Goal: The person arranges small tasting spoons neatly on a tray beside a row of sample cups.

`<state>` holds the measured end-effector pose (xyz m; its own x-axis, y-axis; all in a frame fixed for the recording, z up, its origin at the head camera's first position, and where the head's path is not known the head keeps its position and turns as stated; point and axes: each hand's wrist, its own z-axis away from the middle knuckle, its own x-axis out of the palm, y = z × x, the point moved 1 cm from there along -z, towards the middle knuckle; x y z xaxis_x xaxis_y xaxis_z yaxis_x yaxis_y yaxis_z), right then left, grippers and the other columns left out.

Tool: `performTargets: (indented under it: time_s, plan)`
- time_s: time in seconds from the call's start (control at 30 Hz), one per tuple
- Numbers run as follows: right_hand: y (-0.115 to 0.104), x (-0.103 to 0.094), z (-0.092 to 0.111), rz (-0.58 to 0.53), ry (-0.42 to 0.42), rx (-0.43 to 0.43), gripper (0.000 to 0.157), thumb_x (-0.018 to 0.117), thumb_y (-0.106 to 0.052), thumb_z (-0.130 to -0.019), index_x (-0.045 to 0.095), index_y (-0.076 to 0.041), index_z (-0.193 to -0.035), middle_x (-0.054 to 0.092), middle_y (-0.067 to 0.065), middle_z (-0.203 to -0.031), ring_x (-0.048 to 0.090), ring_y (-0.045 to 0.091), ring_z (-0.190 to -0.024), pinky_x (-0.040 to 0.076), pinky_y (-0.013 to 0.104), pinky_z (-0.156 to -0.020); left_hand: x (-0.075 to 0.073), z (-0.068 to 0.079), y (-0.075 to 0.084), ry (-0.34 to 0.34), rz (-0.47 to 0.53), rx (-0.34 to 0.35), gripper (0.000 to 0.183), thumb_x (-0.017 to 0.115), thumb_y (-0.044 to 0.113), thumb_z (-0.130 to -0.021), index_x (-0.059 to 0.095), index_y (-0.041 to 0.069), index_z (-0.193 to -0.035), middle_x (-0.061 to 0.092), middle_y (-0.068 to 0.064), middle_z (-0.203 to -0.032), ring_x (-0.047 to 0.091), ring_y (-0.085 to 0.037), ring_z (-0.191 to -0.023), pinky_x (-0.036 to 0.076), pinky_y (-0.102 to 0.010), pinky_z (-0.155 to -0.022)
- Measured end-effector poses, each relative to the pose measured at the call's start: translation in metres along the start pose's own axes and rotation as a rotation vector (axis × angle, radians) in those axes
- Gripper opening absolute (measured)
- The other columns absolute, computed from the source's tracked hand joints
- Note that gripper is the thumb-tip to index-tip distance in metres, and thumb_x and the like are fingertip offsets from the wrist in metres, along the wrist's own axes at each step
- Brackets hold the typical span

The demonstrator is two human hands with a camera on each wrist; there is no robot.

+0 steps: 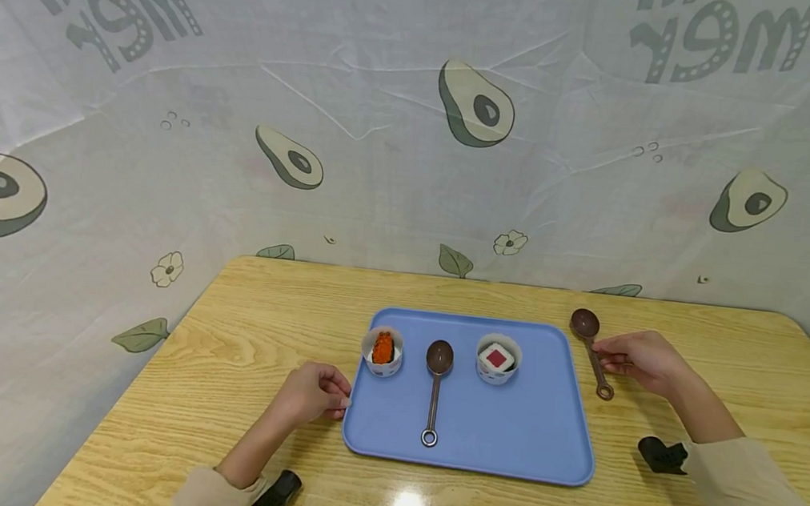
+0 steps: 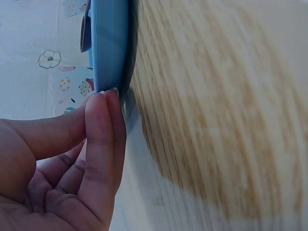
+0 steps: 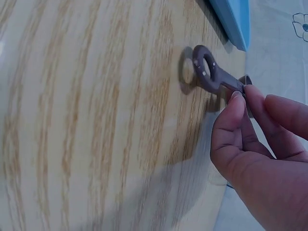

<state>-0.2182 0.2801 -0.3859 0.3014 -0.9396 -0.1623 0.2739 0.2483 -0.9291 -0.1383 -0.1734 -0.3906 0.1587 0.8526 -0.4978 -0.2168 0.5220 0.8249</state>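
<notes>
A brown spoon (image 1: 598, 366) with a ring-ended handle is to the right of the blue tray (image 1: 534, 433). My right hand (image 1: 645, 361) pinches its handle between thumb and fingers; in the right wrist view the handle's ring (image 3: 206, 70) is close over the wood. At the tray's left edge, my left hand (image 1: 313, 394) pinches the rim with its fingertips. On the tray lie a second brown spoon (image 1: 435, 392), a paper cup (image 1: 382, 369) with an orange-topped sushi piece (image 1: 383, 348), and another paper cup (image 1: 494, 377) holding a white piece with a red square (image 1: 496, 357).
The wooden table (image 1: 270, 305) carries the tray near its middle. Behind it hangs a pale cloth (image 1: 378, 226) printed with avocados. Black wrist mounts (image 1: 662, 455) show at both sleeves, just above the tabletop.
</notes>
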Motion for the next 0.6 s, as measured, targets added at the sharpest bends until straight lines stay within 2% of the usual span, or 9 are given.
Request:
performTargets:
  time_s: [0.6]
  plan:
    - [-0.0066, -0.0054, 0.0059, -0.062, -0.028, 0.008, 0.025, 0.047, -0.001, -0.093, 0.055, 0.016, -0.109, 0.064, 0.003, -0.087, 0.060, 0.011, -0.073, 0.054, 0.026, -0.070, -0.0005, 0.0001, -0.0001, -0.002, -0.006, 0.010, 0.007, 0.067, -0.011, -0.075, 0.062, -0.006, -0.079, 0.056, -0.008, -0.064, 0.060, -0.015, -0.055, 0.055, -0.028, -0.054]
